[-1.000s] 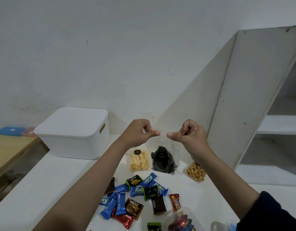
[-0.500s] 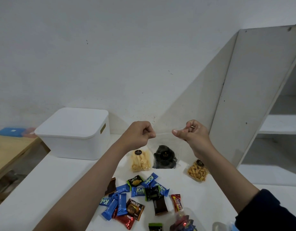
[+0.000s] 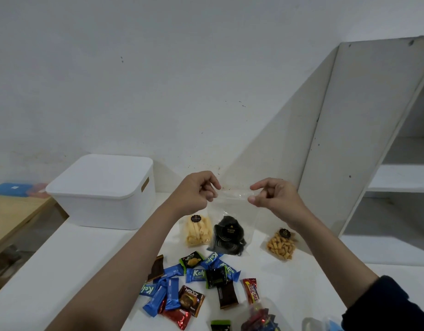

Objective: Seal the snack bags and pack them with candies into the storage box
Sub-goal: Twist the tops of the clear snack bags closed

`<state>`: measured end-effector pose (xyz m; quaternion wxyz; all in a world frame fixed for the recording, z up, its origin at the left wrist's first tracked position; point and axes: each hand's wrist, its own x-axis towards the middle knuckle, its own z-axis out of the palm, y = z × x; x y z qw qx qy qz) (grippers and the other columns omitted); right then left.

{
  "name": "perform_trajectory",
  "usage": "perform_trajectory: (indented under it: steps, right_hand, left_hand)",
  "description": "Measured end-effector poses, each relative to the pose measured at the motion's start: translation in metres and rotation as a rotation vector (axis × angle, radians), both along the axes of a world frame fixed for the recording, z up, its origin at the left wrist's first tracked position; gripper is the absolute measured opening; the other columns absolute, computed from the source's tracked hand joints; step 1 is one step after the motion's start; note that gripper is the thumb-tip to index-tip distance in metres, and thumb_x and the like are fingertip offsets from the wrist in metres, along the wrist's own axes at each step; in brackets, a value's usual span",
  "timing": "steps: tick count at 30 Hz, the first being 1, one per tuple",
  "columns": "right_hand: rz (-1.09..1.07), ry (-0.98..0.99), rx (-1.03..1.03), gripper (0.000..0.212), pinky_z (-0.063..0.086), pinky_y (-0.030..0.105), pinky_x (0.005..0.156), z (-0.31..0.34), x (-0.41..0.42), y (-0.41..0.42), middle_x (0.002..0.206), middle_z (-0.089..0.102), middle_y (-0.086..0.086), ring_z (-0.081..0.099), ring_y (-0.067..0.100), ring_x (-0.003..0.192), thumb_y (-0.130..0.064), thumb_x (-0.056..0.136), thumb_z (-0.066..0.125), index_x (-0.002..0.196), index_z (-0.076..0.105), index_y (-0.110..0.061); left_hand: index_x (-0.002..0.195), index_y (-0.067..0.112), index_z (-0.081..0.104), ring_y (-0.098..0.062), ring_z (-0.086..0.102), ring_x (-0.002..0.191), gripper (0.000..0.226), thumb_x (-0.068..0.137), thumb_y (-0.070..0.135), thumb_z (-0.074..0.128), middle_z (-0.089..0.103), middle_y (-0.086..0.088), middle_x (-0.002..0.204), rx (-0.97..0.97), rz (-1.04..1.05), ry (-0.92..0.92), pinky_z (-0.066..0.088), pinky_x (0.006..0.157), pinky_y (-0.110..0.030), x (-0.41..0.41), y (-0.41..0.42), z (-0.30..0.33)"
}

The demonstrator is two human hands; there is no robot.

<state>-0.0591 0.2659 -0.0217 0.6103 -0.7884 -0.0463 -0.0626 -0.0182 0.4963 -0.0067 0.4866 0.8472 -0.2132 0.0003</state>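
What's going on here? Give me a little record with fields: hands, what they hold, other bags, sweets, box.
left hand: pinches the top left corner of the held bag
right hand: pinches the top right corner
held bag: clear, dark snacks inside, lifted above the table
other bags: yellow sticks bag and orange snack bag, lying on the table
candies: wrapped, scattered near the person
storage box: white, lid on, at far left

Bare left forearm (image 3: 125, 261), dark navy sleeve (image 3: 392, 306) on right arm
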Motion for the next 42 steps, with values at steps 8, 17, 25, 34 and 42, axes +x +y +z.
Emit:
perform_trajectory:
  steps: [8, 17, 25, 34, 42]
  right_hand:
    - [0.218, -0.054, -0.597, 0.008, 0.049, 0.028, 0.057, 0.015, -0.002, 0.024, 0.065, 0.07, 0.001, 0.058, 0.012, 0.056, -0.021, 0.08, 0.072, 0.073, 0.072, -0.024]
    - [0.175, 0.202, -0.031, 0.01, 0.044, 0.027, 0.055, -0.002, -0.006, 0.028, 0.053, 0.06, 0.004, 0.052, 0.008, 0.047, -0.004, 0.075, 0.077, 0.072, 0.07, 0.003]
    - [0.119, 0.35, 0.056, 0.02, 0.05, 0.026, 0.056, -0.022, -0.012, 0.028, 0.058, 0.066, 0.003, 0.06, 0.011, 0.054, -0.012, 0.065, 0.084, 0.059, 0.065, -0.01]
    - [0.109, 0.462, 0.115, 0.008, 0.053, 0.023, 0.059, -0.026, -0.012, 0.023, 0.071, 0.071, 0.005, 0.066, 0.011, 0.063, -0.015, 0.077, 0.076, 0.071, 0.072, -0.013]
    - [-0.002, 0.416, 0.064, 0.007, 0.054, 0.022, 0.053, -0.031, -0.009, 0.026, 0.065, 0.071, 0.011, 0.072, 0.021, 0.066, -0.006, 0.078, 0.072, 0.071, 0.071, -0.005]
  left_hand:
    - [0.091, 0.032, 0.054, 0.004, 0.059, 0.07, 0.045, 0.077, -0.011, 0.054, 0.067, 0.006, 0.076, 0.117, -0.082, -0.084, 0.043, 0.066, -0.005, -0.001, -0.014, -0.003]
    - [0.086, 0.001, 0.066, -0.011, 0.07, 0.064, 0.042, 0.077, 0.041, 0.074, 0.073, -0.006, 0.072, -0.171, 0.161, 0.341, 0.053, 0.057, -0.022, -0.018, -0.029, -0.022]
    - [0.082, -0.004, 0.069, -0.013, 0.066, 0.057, 0.01, 0.081, 0.005, 0.071, 0.069, -0.013, 0.068, -0.369, 0.114, 0.568, 0.06, 0.064, -0.027, -0.027, -0.038, -0.03]
    - [0.074, 0.006, 0.069, -0.024, 0.068, 0.076, 0.011, 0.08, -0.003, 0.067, 0.071, -0.015, 0.08, -0.312, 0.145, 0.553, 0.059, 0.073, -0.034, -0.025, -0.038, -0.036]
    - [0.067, 0.004, 0.07, -0.02, 0.069, 0.065, 0.016, 0.075, -0.009, 0.064, 0.07, -0.011, 0.065, -0.299, 0.217, 0.561, 0.06, 0.073, -0.034, -0.022, -0.04, -0.037]
